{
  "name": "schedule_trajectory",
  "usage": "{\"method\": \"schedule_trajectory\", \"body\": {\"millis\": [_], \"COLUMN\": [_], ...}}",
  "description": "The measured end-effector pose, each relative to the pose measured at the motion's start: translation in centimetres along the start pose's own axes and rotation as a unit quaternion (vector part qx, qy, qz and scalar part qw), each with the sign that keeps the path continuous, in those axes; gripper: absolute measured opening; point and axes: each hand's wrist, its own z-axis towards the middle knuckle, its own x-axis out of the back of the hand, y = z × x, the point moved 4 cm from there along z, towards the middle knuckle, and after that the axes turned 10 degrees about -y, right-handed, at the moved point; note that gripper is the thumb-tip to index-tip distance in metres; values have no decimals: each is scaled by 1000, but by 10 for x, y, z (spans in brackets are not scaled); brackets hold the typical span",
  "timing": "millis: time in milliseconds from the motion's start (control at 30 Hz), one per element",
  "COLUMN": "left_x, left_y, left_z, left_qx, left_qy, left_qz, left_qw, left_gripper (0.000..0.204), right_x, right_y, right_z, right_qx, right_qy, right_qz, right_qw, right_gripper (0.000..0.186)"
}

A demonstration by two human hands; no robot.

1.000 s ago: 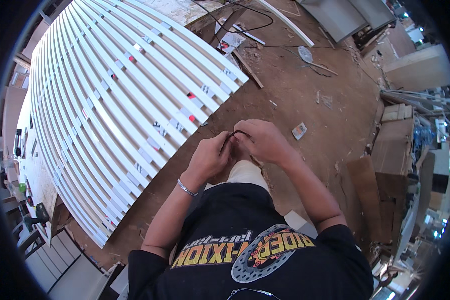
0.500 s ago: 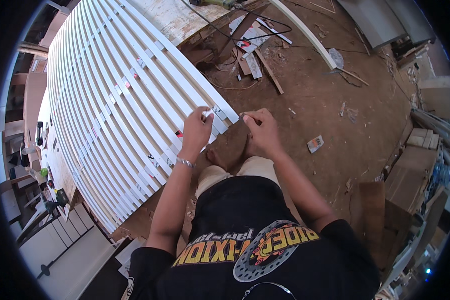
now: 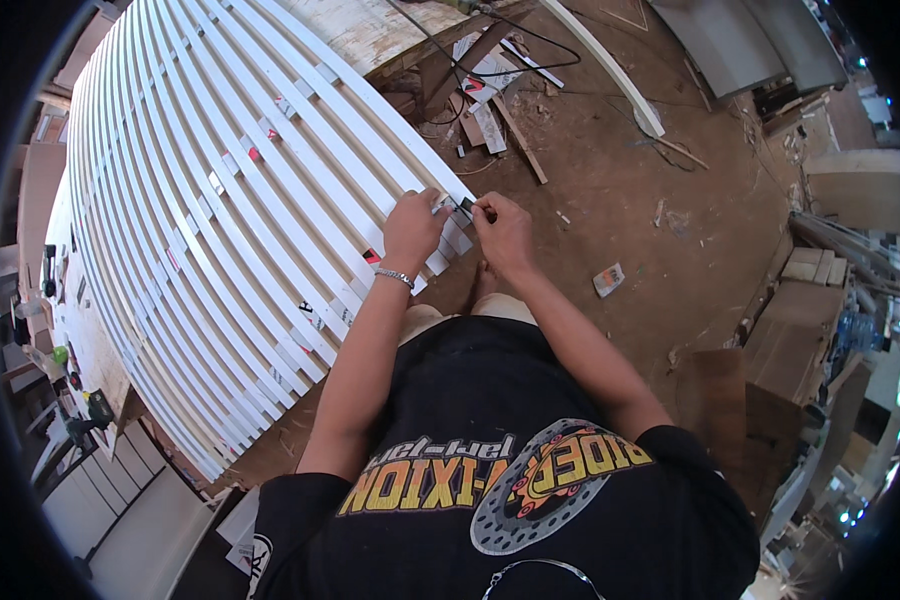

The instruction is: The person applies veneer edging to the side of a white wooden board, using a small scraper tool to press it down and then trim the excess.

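A large panel of long, parallel white slats [image 3: 280, 215] fans out on the left, with small spacer pieces set in rows between the slats. Both of my hands meet at its near right corner, by the end of the outermost slat. My left hand [image 3: 413, 235] has thumb and fingers drawn together over that end; what they pinch is mostly hidden. Close beside it, my right hand [image 3: 506, 235] pinches a small dark piece [image 3: 465, 206] against the slat end. Its exact kind is too small to tell.
A worktable [image 3: 390, 35] supports the panel's far end. Offcuts [image 3: 485, 125], a cable [image 3: 560, 62] and a long pale strip [image 3: 610, 70] lie beyond on the brown floor. A small packet [image 3: 608, 280] lies to the right. Cardboard and boards [image 3: 795, 330] line the right side; a drill [image 3: 98, 408] sits far left.
My hands have come closer together at the slat end. The right hand moved left onto the panel's corner with its small dark piece, and the left moved right. The whole view shifted slightly.
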Motion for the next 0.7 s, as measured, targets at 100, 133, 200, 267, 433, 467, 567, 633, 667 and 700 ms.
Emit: {"method": "schedule_trajectory", "body": {"millis": [100, 133, 200, 267, 433, 467, 567, 633, 667, 700], "left_x": [2, 2, 2, 1, -12, -13, -10, -9, -6, -6], "left_y": [-2, -1, -4, -6, -1, 0, -4, 3, 4, 2], "left_z": [0, -1, 0, 0, -2, -3, -2, -2, -3, -2], "left_qx": [0, -6, -11, -10, -39, -43, -29, -37, -40, -38], "left_qy": [-16, -16, -20, -30, -43, -34, -46, -26, -16, -4], "left_qz": [-11, -13, -15, -19, 18, 17, -25, -13, -4, -2], "left_qw": [1000, 1000, 1000, 999, 998, 998, 998, 999, 999, 999], "left_gripper": [41, 41, 40, 40, 32, 32, 32, 31, 31, 31], "right_x": [-9, -11, -14, -22, -24, -22, -21, -19, -18, -18], "right_y": [-4, -5, -6, -7, -8, -9, -8, -5, -7, -10], "right_z": [-5, -7, -9, -11, -13, -14, -20, -22, -21, -21], "right_qx": [-24, -20, -11, 24, 70, 79, 66, 58, 61, 64], "right_qy": [-11, -13, -13, -2, 2, 1, -4, -6, -5, -4], "right_qz": [-3, -25, -64, -107, -181, -192, -200, -202, -203, -203], "right_qw": [1000, 999, 998, 994, 981, 978, 978, 978, 977, 977], "right_gripper": [11, 11, 10, 10, 10, 10, 10, 10, 10, 10]}}
